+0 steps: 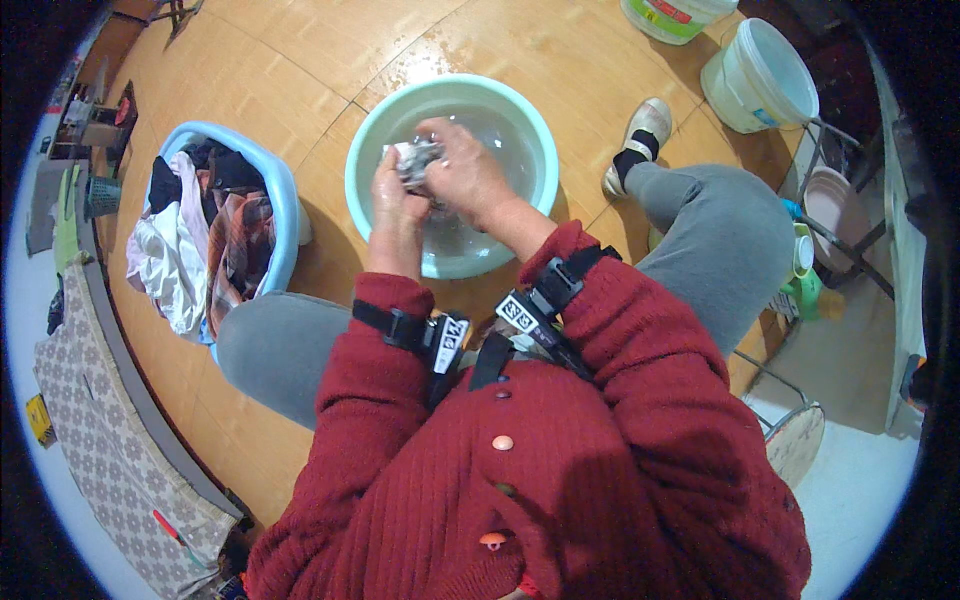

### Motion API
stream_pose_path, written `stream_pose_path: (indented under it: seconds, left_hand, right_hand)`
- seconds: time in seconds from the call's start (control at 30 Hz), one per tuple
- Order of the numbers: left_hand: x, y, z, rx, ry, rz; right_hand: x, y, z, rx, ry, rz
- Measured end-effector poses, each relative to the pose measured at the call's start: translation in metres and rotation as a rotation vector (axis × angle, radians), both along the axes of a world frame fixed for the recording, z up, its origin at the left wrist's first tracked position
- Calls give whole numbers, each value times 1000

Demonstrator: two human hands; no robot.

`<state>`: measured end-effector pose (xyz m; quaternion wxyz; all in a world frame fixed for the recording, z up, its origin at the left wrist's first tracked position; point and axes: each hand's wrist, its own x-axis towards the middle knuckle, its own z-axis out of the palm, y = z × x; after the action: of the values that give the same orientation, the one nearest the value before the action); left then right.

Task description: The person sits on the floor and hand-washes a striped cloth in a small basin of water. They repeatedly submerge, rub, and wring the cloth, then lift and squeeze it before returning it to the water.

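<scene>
A pale green plastic basin (546, 150) stands on the floor before me, with cloudy water in it. Over the left half of the basin, my left hand (397, 191) grips a bunched wet grey-and-white cloth (412, 161). From the other side my right hand (469, 165) presses on the same cloth, its fingers curled over the top. The two hands nearly meet around it, so part of the cloth is hidden. Both wrists wear black straps with printed tags.
Left of the basin is a blue laundry tub (281, 187) heaped with clothes, some hanging over its rim. A white bucket (757, 82) and another bucket (675, 19) stand at the upper right. A green bottle (808, 292) and a folding stool (795, 442) are on the right.
</scene>
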<state>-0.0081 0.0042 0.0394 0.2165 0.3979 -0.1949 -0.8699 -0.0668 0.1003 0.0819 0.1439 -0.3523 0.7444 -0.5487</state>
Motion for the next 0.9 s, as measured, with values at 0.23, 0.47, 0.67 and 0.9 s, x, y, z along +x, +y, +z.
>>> stream_pose_path:
  seconds: [0.23,0.47,0.67,0.9]
  left_hand:
    - [12,7,-7,59,621,-237]
    - [0,14,4,7,182,1]
    - [16,19,13,-129,34,-29]
    - [1,6,31,211,148,20]
  right_hand:
    - [18,-11,5,322,299,130]
    - [9,-7,1,196,172,52]
    - [35,-3,15,192,271,64]
    - [12,8,35,147,12,-57]
